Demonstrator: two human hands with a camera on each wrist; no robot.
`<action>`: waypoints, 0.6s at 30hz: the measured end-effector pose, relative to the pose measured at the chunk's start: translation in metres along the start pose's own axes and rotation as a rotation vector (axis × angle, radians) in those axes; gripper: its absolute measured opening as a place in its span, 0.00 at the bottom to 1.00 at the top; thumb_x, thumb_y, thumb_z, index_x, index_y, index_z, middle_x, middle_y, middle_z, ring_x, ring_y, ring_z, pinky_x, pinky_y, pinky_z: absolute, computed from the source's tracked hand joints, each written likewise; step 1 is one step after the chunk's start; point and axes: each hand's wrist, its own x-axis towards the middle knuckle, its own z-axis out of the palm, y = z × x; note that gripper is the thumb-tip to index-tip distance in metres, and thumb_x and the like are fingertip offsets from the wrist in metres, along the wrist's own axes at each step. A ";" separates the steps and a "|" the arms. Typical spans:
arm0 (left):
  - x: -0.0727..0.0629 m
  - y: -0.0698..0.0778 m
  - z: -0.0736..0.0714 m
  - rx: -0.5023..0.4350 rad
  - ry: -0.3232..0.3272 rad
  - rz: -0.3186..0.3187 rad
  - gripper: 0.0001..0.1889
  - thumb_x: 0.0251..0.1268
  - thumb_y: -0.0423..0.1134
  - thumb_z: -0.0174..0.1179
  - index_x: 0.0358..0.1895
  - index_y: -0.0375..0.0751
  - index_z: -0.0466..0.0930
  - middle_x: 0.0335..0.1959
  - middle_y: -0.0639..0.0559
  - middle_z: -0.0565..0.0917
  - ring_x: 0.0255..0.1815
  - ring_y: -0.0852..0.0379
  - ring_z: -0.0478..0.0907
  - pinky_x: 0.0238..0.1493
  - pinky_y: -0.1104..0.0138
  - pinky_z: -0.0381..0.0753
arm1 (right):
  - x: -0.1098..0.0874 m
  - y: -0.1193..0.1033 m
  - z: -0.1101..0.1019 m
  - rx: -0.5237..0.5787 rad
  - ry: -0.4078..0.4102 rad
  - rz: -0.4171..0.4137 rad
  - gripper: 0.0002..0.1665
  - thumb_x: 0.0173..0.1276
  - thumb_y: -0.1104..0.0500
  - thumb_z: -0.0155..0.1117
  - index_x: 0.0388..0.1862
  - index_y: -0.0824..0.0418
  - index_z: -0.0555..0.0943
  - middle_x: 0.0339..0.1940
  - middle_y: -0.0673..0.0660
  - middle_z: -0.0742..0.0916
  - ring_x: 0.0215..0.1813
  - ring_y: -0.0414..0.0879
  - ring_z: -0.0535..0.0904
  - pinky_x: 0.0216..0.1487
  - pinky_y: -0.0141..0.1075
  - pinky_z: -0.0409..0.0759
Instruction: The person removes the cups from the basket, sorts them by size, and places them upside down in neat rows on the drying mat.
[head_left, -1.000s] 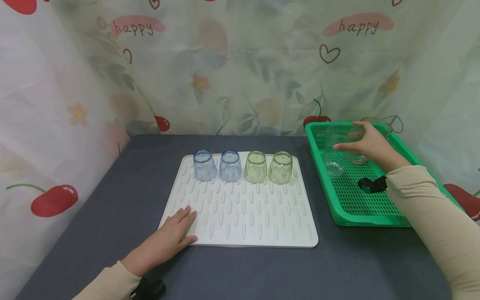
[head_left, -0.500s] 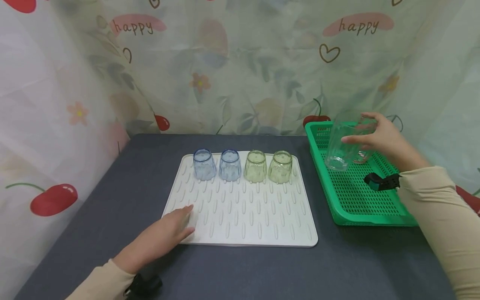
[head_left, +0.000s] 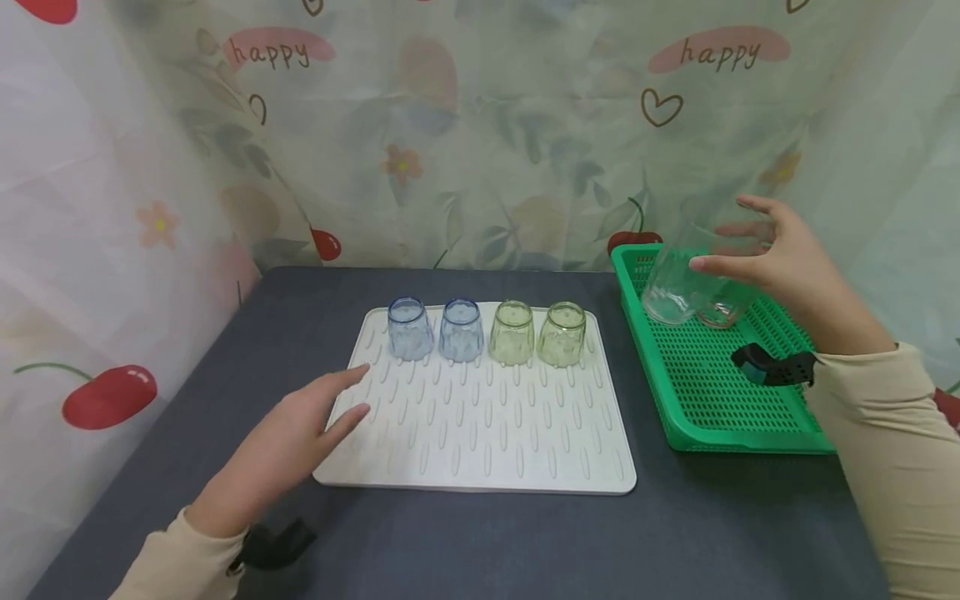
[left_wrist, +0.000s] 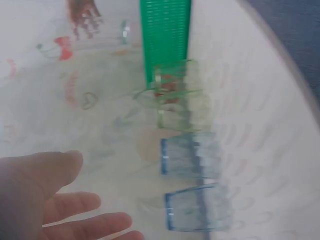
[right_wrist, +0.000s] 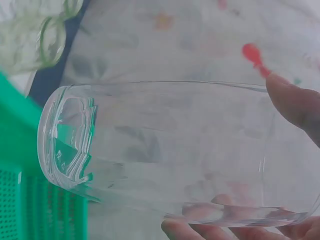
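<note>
My right hand [head_left: 795, 267] grips a tall clear glass [head_left: 671, 283], thumb on one side and fingers on the other. The glass is tilted over the green basket [head_left: 678, 433]; in the right wrist view its thick base [right_wrist: 65, 140] points left. A second clear glass [head_left: 720, 310] stands behind it in the basket, partly hidden. My left hand [head_left: 277, 442] hovers over the left edge of the white ridged mat [head_left: 480, 450], fingers extended and holding nothing. Two blue glasses [head_left: 409, 332] [head_left: 461, 333] and two green glasses [head_left: 512, 335] [head_left: 562, 337] stand in a row along the mat's far side.
A dark grey cloth [head_left: 480, 550] covers the table. Behind it hangs a patterned curtain [head_left: 480, 150], which also closes off both sides. The basket's raised rim stands right of the mat.
My right hand has lifted the clear glass upward from the basket and tilted it. The left hand has come off the mat and drawn back to the left.
</note>
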 end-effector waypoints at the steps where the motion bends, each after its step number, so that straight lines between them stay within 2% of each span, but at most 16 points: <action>1: -0.001 0.002 -0.004 -0.011 0.029 0.009 0.30 0.71 0.48 0.57 0.72 0.44 0.64 0.67 0.42 0.72 0.68 0.42 0.70 0.62 0.45 0.71 | -0.003 -0.004 0.001 -0.001 0.007 -0.010 0.59 0.61 0.43 0.69 0.79 0.37 0.40 0.75 0.59 0.67 0.59 0.41 0.75 0.45 0.23 0.75; 4: -0.003 0.009 -0.012 -0.036 0.147 0.070 0.30 0.69 0.44 0.59 0.72 0.43 0.64 0.67 0.43 0.73 0.66 0.43 0.71 0.60 0.45 0.73 | -0.012 -0.016 0.006 0.003 0.024 -0.041 0.58 0.60 0.44 0.71 0.78 0.35 0.42 0.74 0.55 0.69 0.68 0.51 0.70 0.59 0.37 0.73; 7: -0.005 0.014 -0.015 -0.040 0.282 0.157 0.31 0.66 0.38 0.62 0.71 0.42 0.65 0.66 0.44 0.74 0.65 0.45 0.73 0.58 0.48 0.75 | -0.021 -0.027 0.015 -0.010 0.045 -0.078 0.58 0.59 0.46 0.73 0.78 0.36 0.45 0.72 0.54 0.72 0.69 0.52 0.68 0.64 0.50 0.65; 9: -0.006 0.018 -0.014 -0.048 0.358 0.214 0.32 0.64 0.34 0.63 0.71 0.42 0.65 0.66 0.46 0.74 0.64 0.46 0.74 0.57 0.50 0.75 | -0.026 -0.033 0.022 -0.020 0.054 -0.108 0.58 0.58 0.47 0.74 0.78 0.37 0.47 0.69 0.54 0.75 0.68 0.49 0.68 0.62 0.46 0.66; 11: -0.005 0.023 -0.012 -0.058 0.403 0.248 0.33 0.62 0.32 0.65 0.71 0.42 0.65 0.66 0.46 0.74 0.64 0.47 0.74 0.57 0.52 0.75 | -0.031 -0.037 0.030 -0.009 0.055 -0.136 0.57 0.57 0.48 0.75 0.78 0.38 0.49 0.67 0.52 0.76 0.64 0.42 0.72 0.57 0.36 0.70; 15: -0.001 0.033 -0.004 -0.104 0.416 0.292 0.34 0.60 0.32 0.66 0.71 0.40 0.65 0.67 0.45 0.74 0.63 0.47 0.75 0.58 0.52 0.76 | -0.038 -0.047 0.048 0.020 0.033 -0.174 0.57 0.56 0.50 0.76 0.78 0.40 0.50 0.65 0.51 0.77 0.60 0.37 0.76 0.41 0.24 0.75; 18: 0.004 0.039 0.006 -0.138 0.398 0.317 0.36 0.60 0.34 0.67 0.71 0.40 0.64 0.68 0.45 0.72 0.64 0.47 0.74 0.59 0.53 0.76 | -0.043 -0.052 0.065 0.056 0.006 -0.210 0.58 0.56 0.52 0.76 0.78 0.42 0.51 0.66 0.56 0.76 0.62 0.47 0.77 0.41 0.25 0.77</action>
